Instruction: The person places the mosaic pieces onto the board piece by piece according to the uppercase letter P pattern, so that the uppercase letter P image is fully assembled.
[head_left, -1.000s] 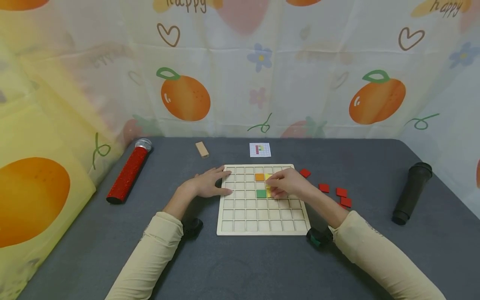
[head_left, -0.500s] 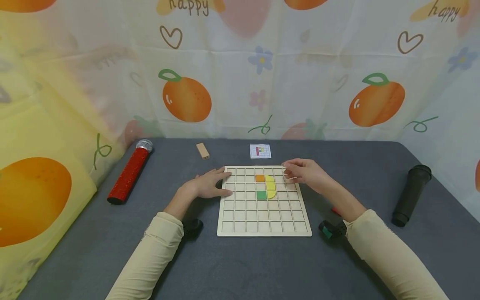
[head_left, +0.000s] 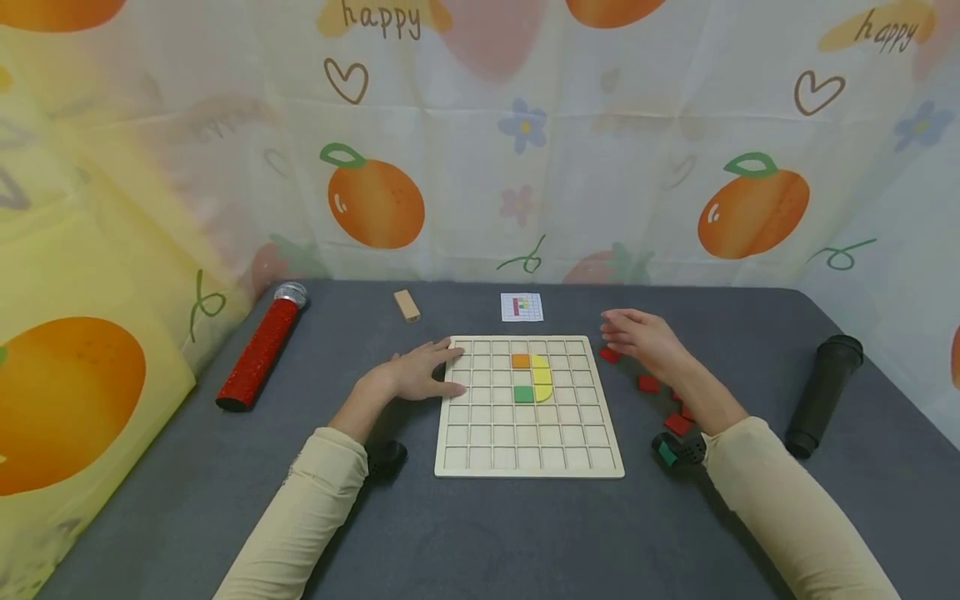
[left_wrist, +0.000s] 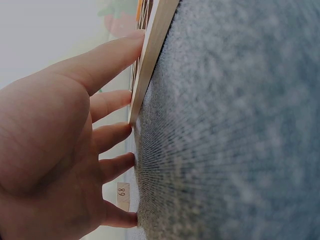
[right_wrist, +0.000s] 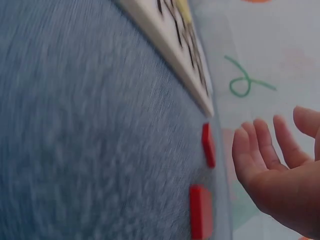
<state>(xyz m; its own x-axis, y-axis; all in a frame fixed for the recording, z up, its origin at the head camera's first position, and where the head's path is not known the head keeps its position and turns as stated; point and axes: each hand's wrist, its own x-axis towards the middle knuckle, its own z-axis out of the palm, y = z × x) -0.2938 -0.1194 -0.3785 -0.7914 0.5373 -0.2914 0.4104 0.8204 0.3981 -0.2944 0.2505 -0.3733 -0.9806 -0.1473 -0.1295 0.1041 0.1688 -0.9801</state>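
Note:
My left hand (head_left: 412, 372) rests with spread fingers against the left edge of a pale wooden grid board (head_left: 483, 458); in the left wrist view the thumb (left_wrist: 110, 57) touches its rim. An orange tile (head_left: 521, 361), a green tile (head_left: 523, 394) and a column of yellow tiles (head_left: 541, 377), rounded at top and bottom, lie in the board's cells. My right hand (head_left: 645, 340) is off the board's right side, fingers loosely extended and holding nothing. It hovers near several red square tiles (head_left: 648, 383) scattered on the table. Two of these red tiles (right_wrist: 201, 212) show in the right wrist view.
Behind the board lie a small card (head_left: 522, 307) with a coloured grid pattern and a wooden block (head_left: 407, 306). A red glittery microphone (head_left: 262, 346) lies at the left, a dark cylindrical object (head_left: 823, 396) at the right. A patterned cloth (head_left: 585, 167) hangs behind the table.
My right hand has left the yellow tiles and moved right, off the board, over the red tiles' side. The yellow column is now uncovered. My left hand stays at the board's edge.

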